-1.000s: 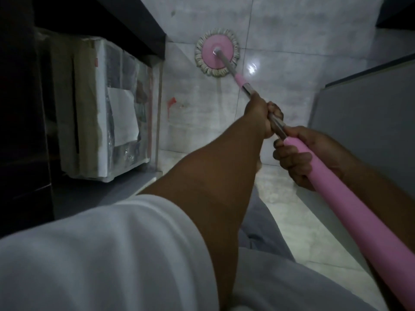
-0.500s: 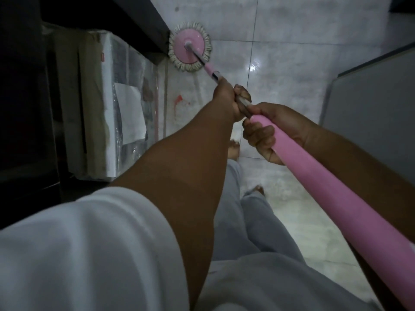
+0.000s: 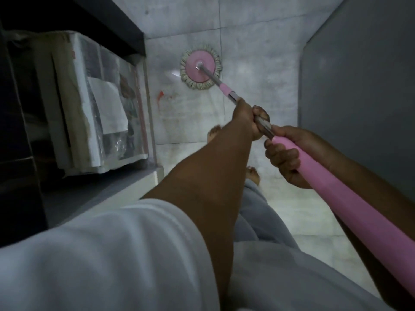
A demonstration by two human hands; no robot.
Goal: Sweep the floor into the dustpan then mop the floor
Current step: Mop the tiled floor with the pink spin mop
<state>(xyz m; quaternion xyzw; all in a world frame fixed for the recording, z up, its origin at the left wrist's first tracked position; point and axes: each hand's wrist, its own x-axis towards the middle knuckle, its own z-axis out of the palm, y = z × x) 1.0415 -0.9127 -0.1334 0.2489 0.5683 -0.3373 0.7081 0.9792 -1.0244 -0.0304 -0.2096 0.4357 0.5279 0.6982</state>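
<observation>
floor (image 3: 258,52): pale tile | mop (image 3: 348,198): axis runs lower right up to centre, head at far end, grip end cut by frame | mop head (image 3: 200,66): flat on tile, now clear of dark shelf edge (image 3: 125,30) it sat beside earlier | left hand (image 3: 247,122) wraps metal shaft, right hand (image 3: 289,153) wraps pink sleeve just behind | red mark (image 3: 160,95): blurred

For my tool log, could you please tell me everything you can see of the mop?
The mop has a round pink disc ringed with pale fringe, lying flat on the tiled floor. A metal shaft rises to a thick pink handle. The left hand grips the metal part, the right hand the pink grip.
</observation>
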